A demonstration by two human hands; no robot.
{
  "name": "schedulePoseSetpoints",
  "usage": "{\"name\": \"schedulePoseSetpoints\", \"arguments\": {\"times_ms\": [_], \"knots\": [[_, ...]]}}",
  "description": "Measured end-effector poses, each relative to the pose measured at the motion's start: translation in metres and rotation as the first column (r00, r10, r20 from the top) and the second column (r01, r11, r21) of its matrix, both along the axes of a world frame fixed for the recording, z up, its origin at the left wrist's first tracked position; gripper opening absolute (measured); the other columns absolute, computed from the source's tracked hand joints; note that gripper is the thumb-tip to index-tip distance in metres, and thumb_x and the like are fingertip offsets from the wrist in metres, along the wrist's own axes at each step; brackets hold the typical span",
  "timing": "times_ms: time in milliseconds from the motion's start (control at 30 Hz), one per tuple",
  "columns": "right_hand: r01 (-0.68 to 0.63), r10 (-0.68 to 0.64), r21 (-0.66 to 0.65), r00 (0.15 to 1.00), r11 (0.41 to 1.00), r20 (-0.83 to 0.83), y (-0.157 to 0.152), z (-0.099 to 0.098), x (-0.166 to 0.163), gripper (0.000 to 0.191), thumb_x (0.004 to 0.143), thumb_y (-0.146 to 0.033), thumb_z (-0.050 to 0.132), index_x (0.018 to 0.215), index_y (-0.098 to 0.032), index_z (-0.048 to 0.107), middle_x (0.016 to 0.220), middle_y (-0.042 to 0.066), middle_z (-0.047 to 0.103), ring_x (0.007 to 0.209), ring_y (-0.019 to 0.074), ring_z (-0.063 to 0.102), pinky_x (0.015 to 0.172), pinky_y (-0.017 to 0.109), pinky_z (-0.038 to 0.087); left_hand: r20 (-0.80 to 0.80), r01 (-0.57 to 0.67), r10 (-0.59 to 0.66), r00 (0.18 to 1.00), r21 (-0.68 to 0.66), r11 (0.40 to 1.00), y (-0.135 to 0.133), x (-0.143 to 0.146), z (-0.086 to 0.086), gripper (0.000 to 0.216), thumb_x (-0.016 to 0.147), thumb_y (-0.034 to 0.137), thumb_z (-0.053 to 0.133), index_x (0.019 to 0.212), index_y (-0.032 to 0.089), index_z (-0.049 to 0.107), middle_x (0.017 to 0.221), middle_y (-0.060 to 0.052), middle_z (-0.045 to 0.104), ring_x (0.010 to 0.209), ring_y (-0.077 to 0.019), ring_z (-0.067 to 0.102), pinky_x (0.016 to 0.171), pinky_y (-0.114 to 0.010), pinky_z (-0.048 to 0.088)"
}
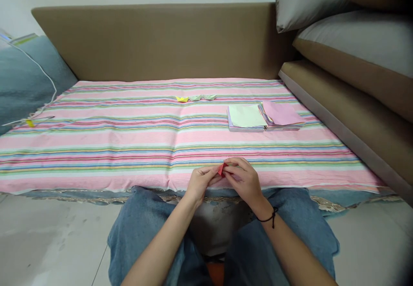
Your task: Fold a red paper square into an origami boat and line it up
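Note:
A small red folded paper (222, 169) is pinched between both my hands at the near edge of the striped sheet (129, 135). My left hand (200, 181) grips its left side with curled fingers. My right hand (242, 177), with a black band on its wrist, closes its fingers over the right side and hides most of the paper. Two stacks of coloured paper (247, 117) lie further back on the right, one topped pale green, the other pink (281, 114). Three small folded paper pieces, yellow (182, 99) and pale green (202, 97), sit in a row at the middle back.
The striped sheet covers a low sofa seat with a brown backrest (155, 41). Brown and grey cushions (355, 62) are piled at the right. A white cable (38, 69) and a blue-grey pillow lie at the left. My knees in jeans rest on the tiled floor.

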State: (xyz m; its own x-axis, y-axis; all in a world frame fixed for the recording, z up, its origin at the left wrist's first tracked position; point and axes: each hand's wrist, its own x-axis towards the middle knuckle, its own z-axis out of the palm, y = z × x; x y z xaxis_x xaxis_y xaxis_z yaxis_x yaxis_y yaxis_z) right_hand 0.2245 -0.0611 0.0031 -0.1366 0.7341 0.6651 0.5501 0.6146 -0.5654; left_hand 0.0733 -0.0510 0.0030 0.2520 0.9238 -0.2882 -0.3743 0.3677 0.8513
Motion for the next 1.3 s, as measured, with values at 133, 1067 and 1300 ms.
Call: {"name": "schedulePoseSetpoints", "arguments": {"times_ms": [133, 1067, 1300], "knots": [[0.005, -0.005, 0.002, 1.000, 1.000, -0.002, 0.000, -0.002, 0.000, 0.016, 0.081, -0.012, 0.056, 0.084, -0.024, 0.065, 0.096, 0.006, 0.063, 0.089, 0.0196, 0.058, 0.076, 0.037, 0.051, -0.033, -0.040, 0.041, 0.999, 0.011, 0.999, -0.001, 0.003, -0.003, 0.023, 0.063, 0.034, 0.074, 0.077, 0.015, 0.075, 0.080, -0.004, 0.072, 0.079, -0.0171, 0.065, 0.083, -0.030, 0.050], [-0.161, 0.166, 0.046, 0.977, 0.986, -0.135, -0.002, 0.007, 0.010, 0.017, 0.078, -0.018, 0.064, 0.084, -0.032, 0.072, 0.104, 0.004, 0.061, 0.100, 0.0233, 0.056, 0.086, 0.043, 0.048, 0.209, 0.302, -0.338, 0.918, 0.187, 0.935, -0.005, -0.005, 0.006, 0.043, 0.065, 0.031, 0.076, 0.103, 0.016, 0.064, 0.096, -0.007, 0.063, 0.082, -0.0151, 0.059, 0.073, -0.025, 0.048], [-0.111, 0.100, -0.046, 0.977, 0.993, -0.187, -0.004, 0.014, 0.006, 0.019, 0.078, -0.022, 0.064, 0.096, -0.027, 0.068, 0.103, 0.006, 0.063, 0.100, 0.0227, 0.057, 0.088, 0.042, 0.047, 0.309, 0.191, -0.208, 0.928, 0.086, 0.978, -0.004, 0.001, 0.007, 0.040, 0.067, 0.035, 0.074, 0.099, 0.014, 0.064, 0.090, -0.006, 0.066, 0.077, -0.0127, 0.061, 0.075, -0.025, 0.049]]}}
